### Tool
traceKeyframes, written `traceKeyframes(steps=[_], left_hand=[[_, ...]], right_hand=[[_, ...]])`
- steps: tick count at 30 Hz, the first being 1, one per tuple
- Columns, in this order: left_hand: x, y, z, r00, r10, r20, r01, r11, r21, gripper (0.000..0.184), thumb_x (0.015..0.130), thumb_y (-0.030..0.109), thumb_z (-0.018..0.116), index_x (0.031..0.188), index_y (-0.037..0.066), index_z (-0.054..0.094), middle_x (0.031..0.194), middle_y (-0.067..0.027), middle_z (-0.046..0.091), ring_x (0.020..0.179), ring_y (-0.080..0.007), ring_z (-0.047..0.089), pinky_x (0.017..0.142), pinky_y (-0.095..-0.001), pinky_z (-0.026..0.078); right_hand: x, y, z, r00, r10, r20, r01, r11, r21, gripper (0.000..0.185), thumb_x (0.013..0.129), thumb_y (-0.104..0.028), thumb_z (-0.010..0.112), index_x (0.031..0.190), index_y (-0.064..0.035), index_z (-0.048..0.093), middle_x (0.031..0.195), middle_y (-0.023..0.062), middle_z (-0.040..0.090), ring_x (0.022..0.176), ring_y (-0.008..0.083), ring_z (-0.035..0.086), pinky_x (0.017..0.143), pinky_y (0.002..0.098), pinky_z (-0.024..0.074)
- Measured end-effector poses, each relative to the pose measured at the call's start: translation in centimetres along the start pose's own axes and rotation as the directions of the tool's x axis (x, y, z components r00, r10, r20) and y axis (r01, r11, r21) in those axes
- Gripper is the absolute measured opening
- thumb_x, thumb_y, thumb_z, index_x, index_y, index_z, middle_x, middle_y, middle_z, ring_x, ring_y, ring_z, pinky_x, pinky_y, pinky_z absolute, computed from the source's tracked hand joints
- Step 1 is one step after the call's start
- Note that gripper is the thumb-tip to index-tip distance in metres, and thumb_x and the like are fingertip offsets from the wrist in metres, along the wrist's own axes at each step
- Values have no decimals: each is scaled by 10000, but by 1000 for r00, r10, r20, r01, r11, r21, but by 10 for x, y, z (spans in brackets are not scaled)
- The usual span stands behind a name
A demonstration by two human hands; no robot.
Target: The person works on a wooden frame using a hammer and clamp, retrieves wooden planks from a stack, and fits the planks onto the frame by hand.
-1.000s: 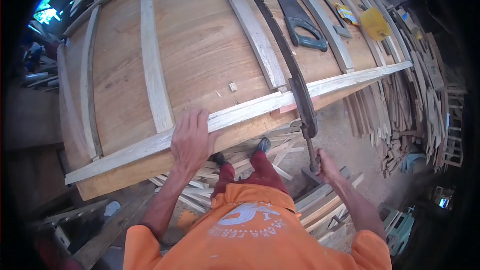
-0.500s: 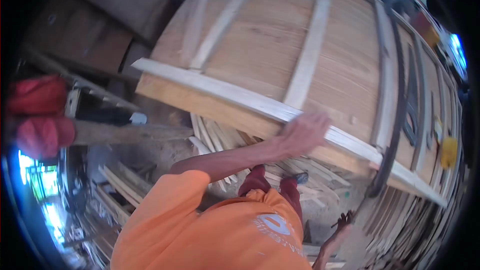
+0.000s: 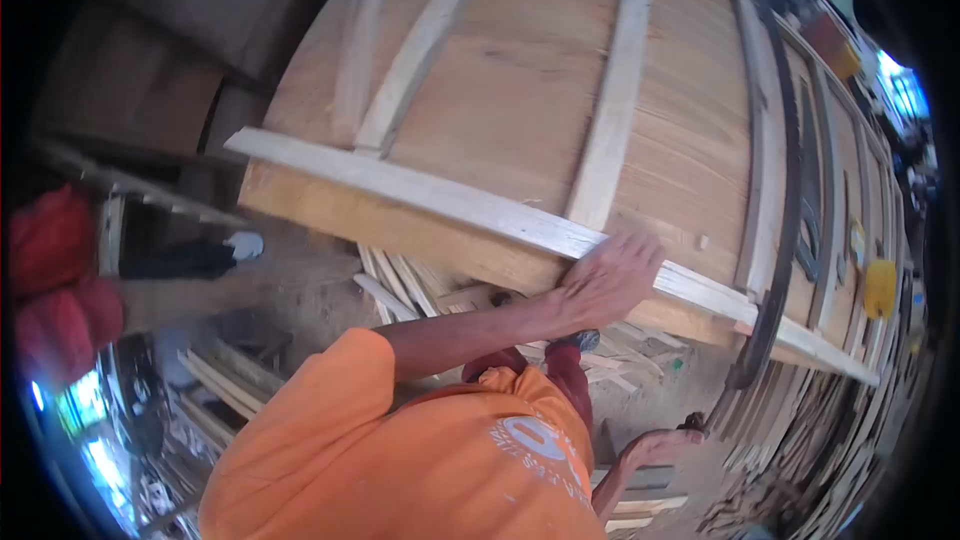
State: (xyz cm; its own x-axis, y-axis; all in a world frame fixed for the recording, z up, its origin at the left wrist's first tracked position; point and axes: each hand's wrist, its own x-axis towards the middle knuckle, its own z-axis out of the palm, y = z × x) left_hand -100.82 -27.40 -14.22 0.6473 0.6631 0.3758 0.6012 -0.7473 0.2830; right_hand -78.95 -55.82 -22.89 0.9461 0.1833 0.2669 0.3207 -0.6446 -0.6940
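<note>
A: Where is the long clamp?
B: The clamp lies across the wooden panel, its near end hanging over the pale rail along the panel's edge.
A: And the hands?
B: The left hand lies over the rail, fingers close together; whether the thumb pinches from below is hidden. The right hand is palm up at the clamp's screw end, its fingers bent near the dark handle. Blur hides whether they close on it, so nobody can tell.
A: How would the clamp handle?
B: Likely heavy, stiff and awkwardly long. The bar seems best for its weight, the handle for turning.
A: The rail?
B: Probably light, slightly springy, rough rather than slippery; a flat palm over it suits.
</note>
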Motion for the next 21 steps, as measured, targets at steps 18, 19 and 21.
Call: traceKeyframes(steps=[18,19,21], left_hand=[[7,0,-10,993,8,117,-12,999,34,524,870,377,697,1204,-21,628,1039,-90,585,945,-222,574,804,-334,461],[8,-1,-9,995,14,94,-19,998,52,515,870,376,693,1196,-18,634,1023,-86,584,938,-218,573,802,-332,464],[7,-3,-5,999,18,43,-21,997,73,462,876,348,691,1168,-7,641,998,-86,585,921,-221,582,788,-341,475]], right_hand=[[36,-116,-64,370,682,631,-902,425,70,967,995,-843,120,1112,-3,584,840,159,667,633,255,553,559,353,429],[54,-113,-68,178,735,654,-956,286,-60,976,1003,-834,116,1122,16,581,812,201,691,589,281,550,563,410,461],[97,-81,-82,42,628,777,-975,195,-105,968,990,-845,213,1208,22,586,851,233,713,651,323,626,598,451,486]])
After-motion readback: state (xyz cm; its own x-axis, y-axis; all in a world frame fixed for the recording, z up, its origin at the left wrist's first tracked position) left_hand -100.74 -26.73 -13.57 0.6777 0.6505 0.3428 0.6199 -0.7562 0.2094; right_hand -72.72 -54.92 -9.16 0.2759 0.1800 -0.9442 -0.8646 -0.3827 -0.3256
